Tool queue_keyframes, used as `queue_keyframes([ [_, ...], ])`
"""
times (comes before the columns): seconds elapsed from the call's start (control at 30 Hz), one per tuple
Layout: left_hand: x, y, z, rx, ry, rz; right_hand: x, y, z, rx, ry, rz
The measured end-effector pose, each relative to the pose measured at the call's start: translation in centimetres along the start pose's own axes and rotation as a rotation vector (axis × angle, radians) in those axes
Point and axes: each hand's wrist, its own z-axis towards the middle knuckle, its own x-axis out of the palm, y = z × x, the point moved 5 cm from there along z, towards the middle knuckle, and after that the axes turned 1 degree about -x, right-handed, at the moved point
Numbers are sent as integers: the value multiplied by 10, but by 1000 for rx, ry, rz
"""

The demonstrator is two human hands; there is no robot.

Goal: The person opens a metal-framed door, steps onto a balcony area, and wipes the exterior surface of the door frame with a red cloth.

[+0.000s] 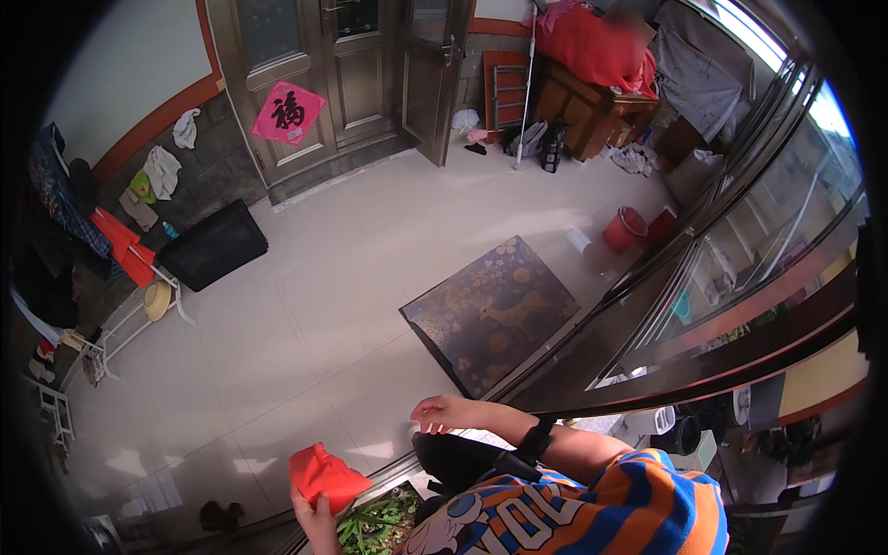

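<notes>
My left hand [313,512] grips a bunched red cloth [325,475], thumb on its near side. Part of the cloth hides the fingers behind it. My right hand [444,414] hangs over the door threshold with its fingers loosely bent and holds nothing. A black band [536,442] circles the right wrist. Beyond that hand lies a patterned doormat [496,316] with a deer on it. Below the red cloth, green leafy plants [378,524] show beside my striped shirt [624,510].
A glass-paned door [735,257] stands along the right. Farther in are a red bucket [624,229], a wooden cabinet [583,104] and a half-open double door [430,83]. To the left, a black case [214,244] lies near a white clothes rack [184,305].
</notes>
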Motion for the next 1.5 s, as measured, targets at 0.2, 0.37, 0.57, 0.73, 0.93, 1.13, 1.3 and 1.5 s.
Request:
queue_keyframes([
  [0.2, 4, -122, 62, 152, 109, -66, -98, 46, -64, -32, -450, 132],
  [0.37, 43, -188, 86, 24, 178, -115, -126, 56, -113, 20, -630, 240],
  [0.57, 72, -206, 129, 0, 277, 14, -133, 87, -113, -101, -725, 212],
  [0.73, 89, -232, 159, 13, 447, -82, -118, 124, -104, -100, -737, 215],
  [0.93, 113, -256, 193, 83, 534, -107, -122, 162, -63, -187, -726, 173],
  [1.13, 162, -255, 224, 133, 692, -104, -117, 215, -14, -275, -467, 39],
  [1.3, 236, -284, 238, 193, 792, -205, -152, 237, 16, -343, -395, -107],
  [1.5, 373, -308, 263, 308, 1032, -85, -264, 249, 6, -552, -175, 316],
])
